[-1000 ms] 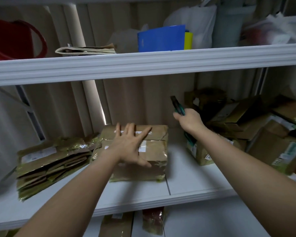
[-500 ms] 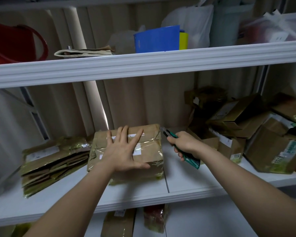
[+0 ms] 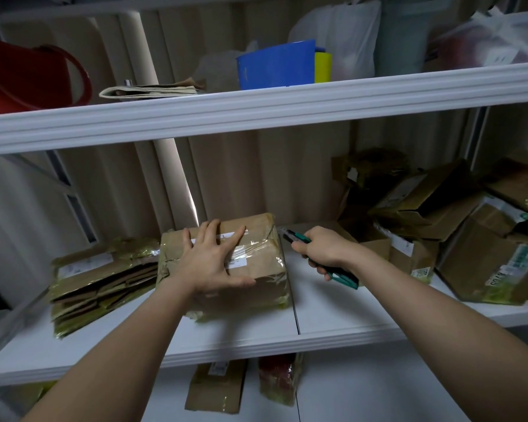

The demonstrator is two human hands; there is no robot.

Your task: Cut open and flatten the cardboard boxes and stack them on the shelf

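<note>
At the shelf's (image 3: 333, 324) centre sits a taped cardboard box (image 3: 256, 269) — the left hand (image 3: 212, 263) presses it flat-fingered. At its 3 o'clock, the right hand (image 3: 323, 249) grips a green utility knife (image 3: 299, 239). Flattened boxes (image 3: 101, 281) lie at 9 o'clock.

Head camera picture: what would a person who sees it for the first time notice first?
The left hand lies flat with spread fingers on the taped cardboard box in the middle of the shelf. Just right of the box, the right hand grips a green utility knife, its tip pointing at the box's far right corner. A stack of flattened boxes lies at the left.
</note>
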